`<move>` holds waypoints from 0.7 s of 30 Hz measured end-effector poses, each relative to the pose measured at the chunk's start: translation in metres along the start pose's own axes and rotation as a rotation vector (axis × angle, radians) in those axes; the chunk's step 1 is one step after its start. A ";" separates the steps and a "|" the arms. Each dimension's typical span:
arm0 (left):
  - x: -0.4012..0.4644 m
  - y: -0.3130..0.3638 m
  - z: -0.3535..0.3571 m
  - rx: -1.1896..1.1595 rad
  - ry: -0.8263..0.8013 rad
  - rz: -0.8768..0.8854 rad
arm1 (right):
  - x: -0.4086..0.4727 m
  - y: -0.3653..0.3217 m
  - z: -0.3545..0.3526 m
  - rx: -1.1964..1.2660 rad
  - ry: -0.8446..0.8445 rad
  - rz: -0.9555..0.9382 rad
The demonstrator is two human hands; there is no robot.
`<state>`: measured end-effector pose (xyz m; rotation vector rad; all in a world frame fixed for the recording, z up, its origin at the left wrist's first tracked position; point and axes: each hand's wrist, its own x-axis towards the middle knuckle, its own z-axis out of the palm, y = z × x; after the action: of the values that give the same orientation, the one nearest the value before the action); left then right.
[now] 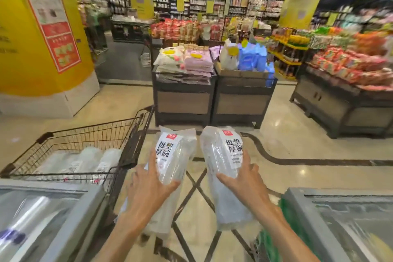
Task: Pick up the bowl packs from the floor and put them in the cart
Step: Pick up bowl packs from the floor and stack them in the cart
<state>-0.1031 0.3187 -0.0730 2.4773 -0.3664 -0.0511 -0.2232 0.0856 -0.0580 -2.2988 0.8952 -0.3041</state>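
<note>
I see the cart (70, 144) open-topped at left, partly filled; freezer edges (89, 204) flank a clear floor (276, 155) strip between.

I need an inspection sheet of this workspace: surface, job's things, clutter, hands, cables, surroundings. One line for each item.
Surface: glossy tiled floor with dark inlay lines.
Job's things: two clear bowl packs with white labels, left pack and right pack, both held up; wire cart at left already holds similar clear packs.
Clutter: green item low at right, too blurred to identify.
Hands: left hand grips the left pack; right hand grips the right pack.
Cables: nothing seen.
Surroundings: freezer lids at both lower corners, display stands ahead, yellow pillar at left.
</note>
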 end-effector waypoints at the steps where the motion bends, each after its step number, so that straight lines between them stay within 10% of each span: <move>1: 0.022 0.006 0.009 0.004 -0.012 0.005 | 0.023 0.000 0.001 -0.010 -0.008 0.004; 21: 0.552 0.098 0.082 0.002 0.154 -0.155 | 0.611 -0.132 0.069 -0.029 -0.124 -0.188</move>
<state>0.3928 0.0452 -0.0532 2.4876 -0.1089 0.0761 0.3271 -0.2176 -0.0360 -2.4047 0.6279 -0.2270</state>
